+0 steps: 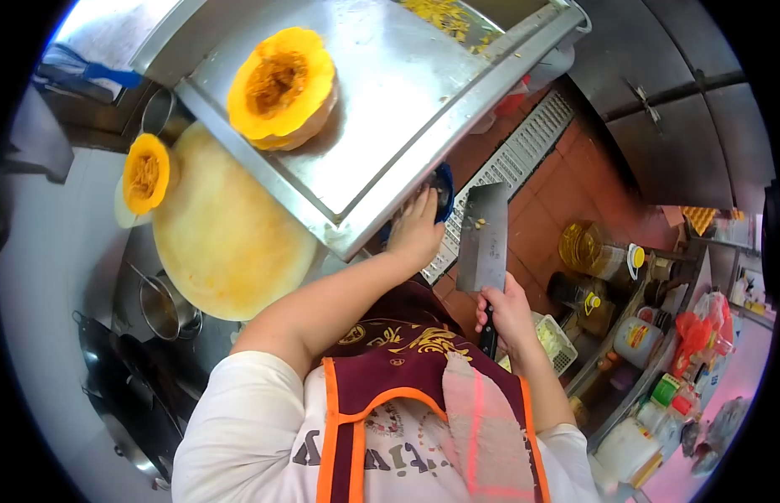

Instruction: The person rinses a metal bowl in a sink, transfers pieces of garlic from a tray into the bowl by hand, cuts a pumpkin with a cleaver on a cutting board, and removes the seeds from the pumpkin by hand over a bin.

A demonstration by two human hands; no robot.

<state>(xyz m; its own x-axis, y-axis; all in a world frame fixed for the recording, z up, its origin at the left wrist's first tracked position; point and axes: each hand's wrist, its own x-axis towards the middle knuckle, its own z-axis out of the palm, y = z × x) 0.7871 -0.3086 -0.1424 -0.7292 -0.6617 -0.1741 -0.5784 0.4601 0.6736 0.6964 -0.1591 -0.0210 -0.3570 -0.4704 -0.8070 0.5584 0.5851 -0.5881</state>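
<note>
My right hand [506, 308] grips the black handle of a cleaver [485, 243], whose broad blade points away from me with a few pale bits stuck to it. Beside the metal counter's edge, my left hand [417, 223] reaches out with fingers extended at a dark blue container [444, 189], partly hidden below the counter. A cut pumpkin half [281, 88] lies on the steel counter [382, 109], its seedy hollow facing up. Another cut pumpkin piece [145, 174] rests at the edge of a round chopping board [227, 239].
Yellow shreds [444, 18] lie at the counter's far end. A metal pot [168, 308] stands left. A floor drain grate [524, 147] crosses the red tiles. At right are an oil bottle [593, 250], a shelf of bottles and a white basket [556, 342].
</note>
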